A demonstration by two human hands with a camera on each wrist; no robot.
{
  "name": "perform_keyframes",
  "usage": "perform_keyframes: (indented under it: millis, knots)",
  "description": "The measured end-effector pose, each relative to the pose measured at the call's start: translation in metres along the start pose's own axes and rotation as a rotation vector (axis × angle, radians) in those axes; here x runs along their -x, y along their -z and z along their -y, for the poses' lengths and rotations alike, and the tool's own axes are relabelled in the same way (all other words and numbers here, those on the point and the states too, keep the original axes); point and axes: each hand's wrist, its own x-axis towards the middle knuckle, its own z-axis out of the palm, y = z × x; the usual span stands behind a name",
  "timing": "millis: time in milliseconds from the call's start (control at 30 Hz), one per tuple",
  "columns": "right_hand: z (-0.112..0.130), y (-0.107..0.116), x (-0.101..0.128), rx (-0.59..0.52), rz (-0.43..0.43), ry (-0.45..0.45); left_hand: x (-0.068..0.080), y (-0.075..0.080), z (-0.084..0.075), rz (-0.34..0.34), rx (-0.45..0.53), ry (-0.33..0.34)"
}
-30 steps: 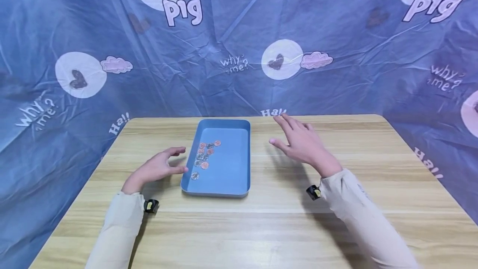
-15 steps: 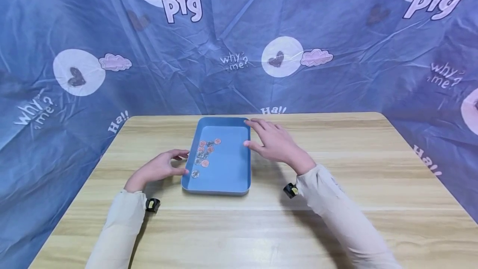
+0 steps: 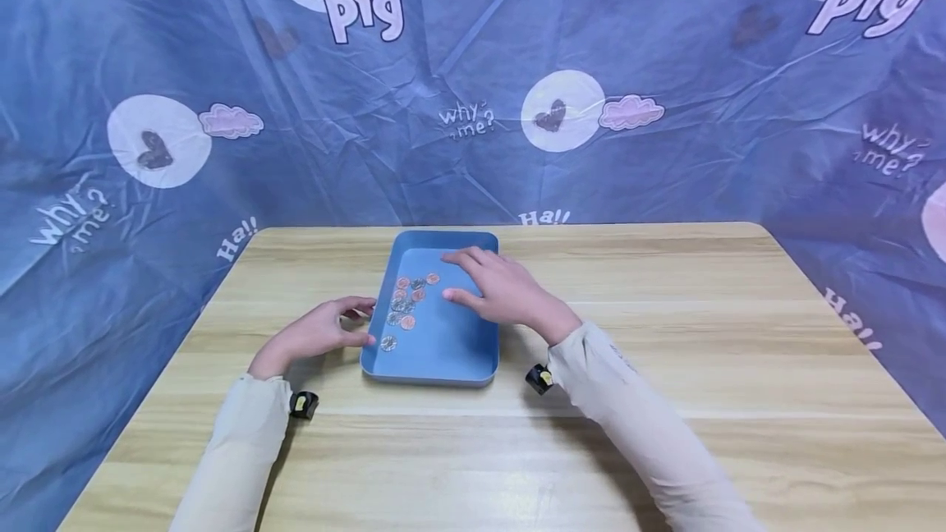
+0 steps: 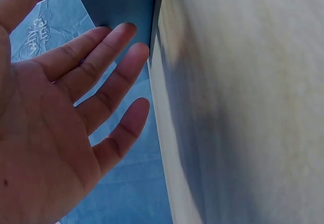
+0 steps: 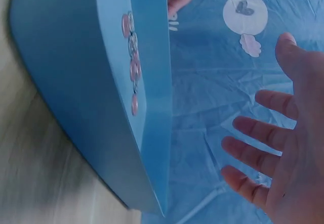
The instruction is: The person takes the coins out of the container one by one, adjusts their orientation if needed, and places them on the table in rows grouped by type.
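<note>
A shallow blue tray (image 3: 473, 351) lies on the wooden table (image 3: 665, 335), with several copper and silver coins (image 3: 409, 300) clustered along its left side. My right hand (image 3: 493, 290) hovers over the tray's far middle, fingers spread and straight, the fingertips (image 3: 452, 255) just right of the coins; it holds nothing. My left hand (image 3: 323, 329) rests on the table against the tray's left wall, fingers relaxed and empty. The right wrist view shows the tray (image 5: 76, 92), the coins (image 5: 132, 57) and my open right hand (image 5: 273, 148). In the left wrist view my left hand (image 4: 76, 107) shows a flat open palm.
A blue printed cloth (image 3: 473, 89) hangs behind and to both sides of the table. Bare wood lies to the right of the tray and along the near edge (image 3: 473, 474). Small wrist cameras (image 3: 303, 405) sit by both cream sleeves.
My right hand has swept left from above the bare table to above the tray, close to the coins. The left hand has barely moved.
</note>
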Motion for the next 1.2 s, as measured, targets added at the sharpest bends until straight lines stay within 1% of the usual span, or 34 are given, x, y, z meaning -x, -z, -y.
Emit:
perform_keyframes:
  millis: [133, 267, 367, 467, 633, 800, 933, 1033, 1200]
  knots:
    - [-0.001, -0.008, -0.007, -0.121, 0.045, 0.017, -0.001, -0.001, -0.001, 0.020, 0.030, 0.004]
    - [-0.001, -0.015, -0.016, -0.287, 0.117, 0.024, 0.000, -0.001, -0.002, 0.026, 0.042, 0.018]
    - [-0.001, -0.019, -0.023, -0.427, 0.154, 0.022, 0.000, 0.000, -0.001, 0.025, 0.048, 0.021]
    - [0.000, -0.023, -0.031, -0.544, 0.181, 0.014, 0.000, 0.000, 0.001, 0.035, 0.056, 0.023]
    - [0.000, -0.031, -0.044, -0.669, 0.223, -0.025, -0.002, 0.000, 0.003, 0.041, 0.058, 0.011]
    - [-0.003, -0.039, -0.052, -0.751, 0.263, -0.078, -0.003, 0.001, 0.002, 0.045, 0.065, 0.003]
    - [-0.003, -0.044, -0.056, -0.795, 0.321, -0.119, -0.002, 0.002, -0.001, 0.048, 0.072, 0.006]
    - [-0.002, -0.043, -0.057, -0.798, 0.363, -0.147, -0.002, 0.003, -0.001, 0.049, 0.081, 0.006]
    - [0.002, -0.040, -0.061, -0.766, 0.399, -0.152, -0.004, 0.002, 0.002, 0.060, 0.087, 0.015]
